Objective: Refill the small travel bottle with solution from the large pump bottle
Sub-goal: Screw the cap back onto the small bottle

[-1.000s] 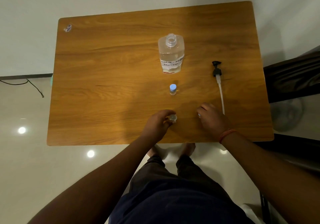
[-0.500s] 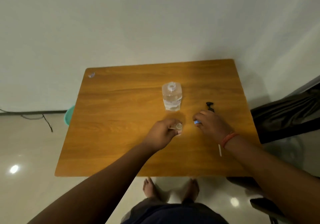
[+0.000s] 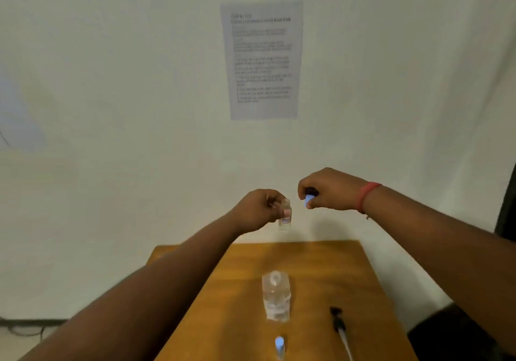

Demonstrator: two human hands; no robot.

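The left hand (image 3: 258,210) grips the small travel bottle (image 3: 284,215) around its body, fingers curled round it, and holds it raised in the air above the far edge of the tabletop (image 3: 321,271). The bottle stands roughly upright, long axis vertical, with its open neck at the top. The right hand (image 3: 326,190) pinches a blue cap (image 3: 308,201) between thumb and fingers, just beside the neck of the bottle and apart from it. The cap lies to the right of the neck at about the same height. Judged from this layout, the coming move turns on that gap: either the cap closes leftward onto the neck, or it is kept clear while solution goes in.

The large pump bottle (image 3: 276,296) stands on the tabletop below and nearer the person, pump removed, neck open. The pump head (image 3: 339,325) with its dip tube lies flat on the tabletop to the right. A second small bottle with a blue cap (image 3: 279,346) stands nearest the person. Nothing stands between the hands. A printed sheet (image 3: 264,59) hangs on the wall behind; its text is too blurred to read.
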